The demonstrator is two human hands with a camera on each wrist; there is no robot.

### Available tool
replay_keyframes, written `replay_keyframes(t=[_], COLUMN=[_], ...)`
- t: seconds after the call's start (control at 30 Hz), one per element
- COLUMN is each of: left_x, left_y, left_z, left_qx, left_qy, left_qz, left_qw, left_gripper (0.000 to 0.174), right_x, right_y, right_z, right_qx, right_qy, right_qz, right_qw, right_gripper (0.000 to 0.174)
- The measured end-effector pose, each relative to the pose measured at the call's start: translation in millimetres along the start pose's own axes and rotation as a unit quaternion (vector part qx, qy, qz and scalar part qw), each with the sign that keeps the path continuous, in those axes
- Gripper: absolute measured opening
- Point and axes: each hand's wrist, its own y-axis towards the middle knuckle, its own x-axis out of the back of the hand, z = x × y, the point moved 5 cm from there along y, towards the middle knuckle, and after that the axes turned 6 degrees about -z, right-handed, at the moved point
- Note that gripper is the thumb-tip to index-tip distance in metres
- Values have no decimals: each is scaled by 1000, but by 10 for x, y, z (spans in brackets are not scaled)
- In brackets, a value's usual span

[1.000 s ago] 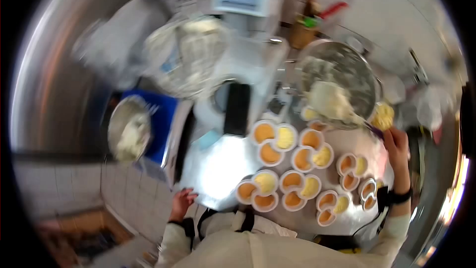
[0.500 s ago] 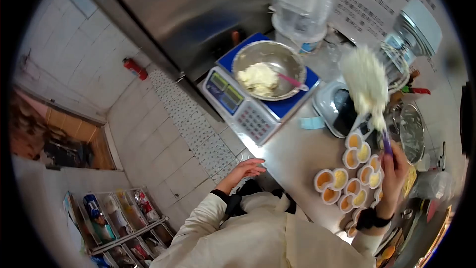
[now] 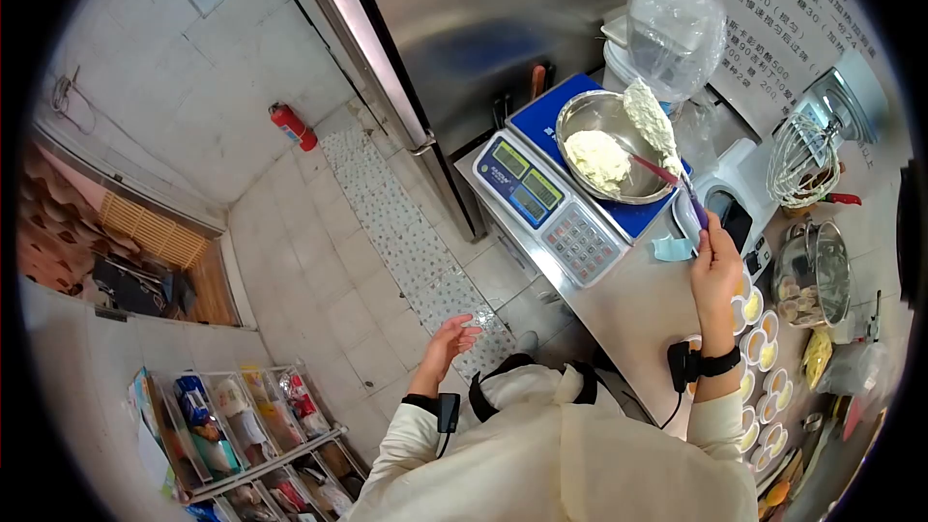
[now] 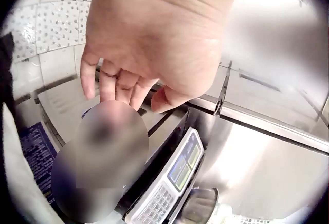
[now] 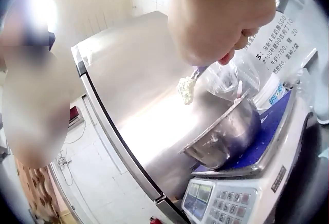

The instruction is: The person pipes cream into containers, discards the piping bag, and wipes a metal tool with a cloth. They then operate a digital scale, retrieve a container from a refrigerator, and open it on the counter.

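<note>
My right hand point(image 3: 715, 266) grips the purple handle point(image 3: 698, 208) of a spatula whose blade carries a thick lump of white cream point(image 3: 648, 118). That blade overlaps the right side of a metal bowl point(image 3: 568, 128) in the head view; the right wrist view shows cream point(image 5: 186, 90) hanging above the bowl's rim. Pale cream point(image 3: 597, 160) and a pink-handled tool point(image 3: 653, 169) are inside the bowl. Under it is a digital scale point(image 3: 583, 249) with a blue top. Away from the counter, my left hand point(image 3: 449, 343) hangs with relaxed fingers and holds nothing.
Several small cups point(image 3: 754, 307) with orange and yellow fillings stand along the counter point(image 3: 628, 319). A phone point(image 3: 737, 219), a light-blue piece point(image 3: 673, 249), a large steel bowl point(image 3: 817, 280) and a wire whisk point(image 3: 804, 159) are to the right. Behind the scale is a plastic-bagged tub point(image 3: 677, 34).
The view has turned left toward the scale. My right hand has carried the cream-laden spatula from the large steel bowl, past the cups, to the bowl on the scale. My left hand still holds nothing.
</note>
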Motion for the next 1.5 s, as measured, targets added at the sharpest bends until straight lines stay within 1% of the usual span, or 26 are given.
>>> replay_keyframes(t=[0.03, 0.1, 0.13, 0.2, 0.4, 0.5, 0.57, 0.63, 0.7, 0.73, 0.77, 0.8, 0.83, 0.9, 0.93, 1.0, 1.03, 1.1, 1.17, 1.23, 1.27, 1.3, 1.37, 1.4, 1.47, 1.5], left_x=[-25, -97, -154, -264, -607, -694, -747, -773, -792, -844, -887, -923, -990, -1230, -1402, -1773, -1941, -2284, -2452, -2477, -2466, -2465, -2460, -2451, -2436, -2435], left_y=[18, 80, 134, 239, 430, 496, 516, 531, 580, 627, 654, 682, 772, 938, 958, 928, 894, 808, 810, 761, 758, 755, 726, 731, 736, 722], left_z=[1, -5, -32, -67, -207, -200, -201, -195, -274, -326, -530, -735, -911, -1232, -1388, -1686, -1797, -1840, -1812, -1806, -1800, -1797, -1810, -1805, -1796, -1800], left_qx=[8, 17, 14, 4, -18, -22, -21, -18, -86, -82, -166, -251, -270, -292, -294, -298, -300, -254, -251, -242, -253, -252, -260, -259, -263, -262], left_qy=[11, 24, 46, 71, 150, 151, 150, 152, 168, 175, 190, 198, 171, 143, 123, 79, 58, 64, 47, 58, 58, 59, 65, 66, 75, 77], left_qz=[4, 11, 26, 57, 141, 160, 168, 179, 171, 188, 144, 96, 110, 127, 145, 178, 195, 223, 249, 210, 214, 214, 216, 215, 216, 215], left_qw=[1000, 999, 998, 996, 978, 975, 974, 972, 967, 963, 957, 943, 941, 937, 937, 934, 932, 939, 934, 946, 942, 942, 939, 939, 937, 938], left_gripper=[39, 39, 39, 37, 34, 33, 33, 32, 40, 40, 41, 43, 47, 52, 54, 57, 59, 61, 64, 67, 66, 66, 66, 66, 65, 65], right_x=[34, 56, 101, 177, 547, 680, 775, 826, 801, 750, 670, 590, 483, 223, 126, -128, -193, -297, -340, -400, -451, -489, -587, -589, -629, -592], right_y=[-9, -100, -154, -271, -554, -586, -565, -487, -323, -220, -107, 26, 167, 357, 399, 437, 453, 455, 488, 472, 457, 459, 410, 421, 389, 409], right_z=[27, -1, 1, 55, -85, -172, -219, -235, -225, -214, -199, -107, -3, 73, 50, -6, -21, -41, -12, -45, -115, -173, -295, -318, -311, -281], right_qx=[-2, -60, -62, -10, -82, -114, -173, -183, -211, -201, -192, -141, -85, -82, -83, -37, -36, -48, -75, -146, -185, -186, -244, -246, -331, -332], right_qy=[-2, 4, 2, -6, 44, 60, 70, 42, -6, -30, -53, -83, -110, -142, -144, -227, -229, -214, -202, -139, -113, -113, -21, -19, 127, 128], right_qz=[-4, 66, 64, 78, 48, 33, 0, 4, 21, 41, 62, 52, 44, 96, 92, 139, 137, 167, 186, 226, 249, 249, 291, 292, 315, 316], right_qw=[1000, 996, 996, 997, 995, 991, 982, 982, 977, 978, 978, 985, 989, 982, 982, 963, 963, 961, 959, 953, 944, 944, 925, 924, 880, 879], right_gripper=[24, 25, 25, 25, 24, 22, 21, 23, 23, 23, 23, 22, 20, 16, 16, 14, 14, 15, 18, 20, 21, 21, 22, 22, 23, 23])
